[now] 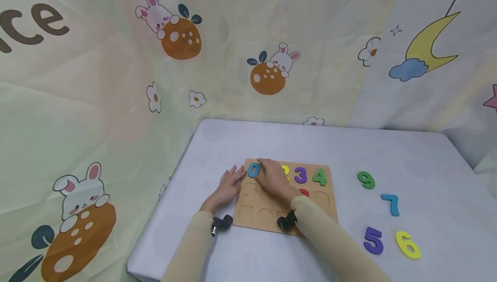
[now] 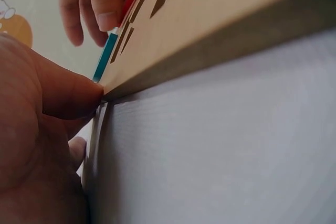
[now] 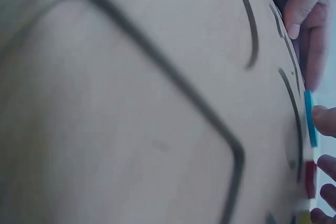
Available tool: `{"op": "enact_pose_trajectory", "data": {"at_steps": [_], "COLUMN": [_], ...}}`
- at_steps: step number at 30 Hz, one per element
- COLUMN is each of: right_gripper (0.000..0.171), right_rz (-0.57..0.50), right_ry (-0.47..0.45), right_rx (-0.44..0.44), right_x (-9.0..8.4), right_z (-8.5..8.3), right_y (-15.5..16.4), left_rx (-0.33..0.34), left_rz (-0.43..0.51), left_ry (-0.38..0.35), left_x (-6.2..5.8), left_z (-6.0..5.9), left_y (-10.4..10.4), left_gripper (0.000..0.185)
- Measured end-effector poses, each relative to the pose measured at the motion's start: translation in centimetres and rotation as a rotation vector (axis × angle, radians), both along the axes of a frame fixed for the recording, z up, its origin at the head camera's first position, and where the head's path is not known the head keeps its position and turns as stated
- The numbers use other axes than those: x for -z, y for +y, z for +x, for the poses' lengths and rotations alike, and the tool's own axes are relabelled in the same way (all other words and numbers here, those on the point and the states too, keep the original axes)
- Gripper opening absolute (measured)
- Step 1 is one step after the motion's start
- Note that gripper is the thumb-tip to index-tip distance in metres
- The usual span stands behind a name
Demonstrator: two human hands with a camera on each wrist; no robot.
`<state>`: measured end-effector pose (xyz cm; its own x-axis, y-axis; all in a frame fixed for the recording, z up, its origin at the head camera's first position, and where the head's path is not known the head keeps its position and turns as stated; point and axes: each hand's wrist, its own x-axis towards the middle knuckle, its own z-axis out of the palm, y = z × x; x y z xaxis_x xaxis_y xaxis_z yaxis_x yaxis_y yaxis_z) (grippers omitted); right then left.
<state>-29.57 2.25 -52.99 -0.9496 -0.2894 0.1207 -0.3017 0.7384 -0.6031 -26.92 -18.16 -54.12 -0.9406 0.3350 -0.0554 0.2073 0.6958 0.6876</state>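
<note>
While our left hand (image 1: pixel 229 185) lay flat with straight fingers (image 2: pixel 71 95) against the left edge of the flat wooden number puzzle board (image 1: pixel 268 219), apparently to brace it, our right hand (image 1: pixel 273 179) rested over the board's top row; its fingers were loosely spread, touching the board beside the blue foam zero (image 1: pixel 253 170), holding nothing that we could see; the purple three (image 1: pixel 300 175) and green four (image 1: pixel 319 177) sat in their slots; on the white-covered bench (image 1: pixel 427 165), well apart to the right, lay the green nine (image 1: pixel 366 180), blue seven (image 1: pixel 391 204), purple five (image 1: pixel 373 240) and yellow six (image 1: pixel 407 245).
</note>
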Motion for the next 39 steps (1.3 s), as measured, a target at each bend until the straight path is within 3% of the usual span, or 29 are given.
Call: {"op": "enact_pose_trajectory", "data": {"at_steps": [6,12,22,28,34,39], "right_gripper": [0.056,0.056,0.054,0.055,0.050,0.049], "right_rz": [-0.024,0.001,-0.061,-0.049,-0.008,0.019], "right_ry": [0.052,-0.005,0.015,-0.026,0.042,0.031], "right_rx": [-0.013,-0.021,0.017,0.113,0.177,0.215], "right_x": [-1.1,-2.0,-1.3,-1.7,-1.9,-1.7], "right_z": [0.2,1.5,3.5,4.4,4.9,5.5], "right_y": [1.9,4.4,9.9,13.1,16.2,18.7], "left_rx": [0.002,-0.004,-0.045,-0.048,-0.036,-0.020], "left_rz": [-0.004,-0.021,0.002,0.017,0.020,0.011], "left_ry": [0.011,0.002,-0.027,-0.047,-0.035,-0.014], "left_x": [-0.2,0.1,-0.2,0.0,0.1,0.1], "left_z": [-0.2,-0.1,0.0,-0.1,-0.1,-0.1], "left_y": [0.3,0.3,0.1,0.4,0.4,0.4], "left_gripper": [0.053,0.054,0.055,0.055,0.055,0.054]}}
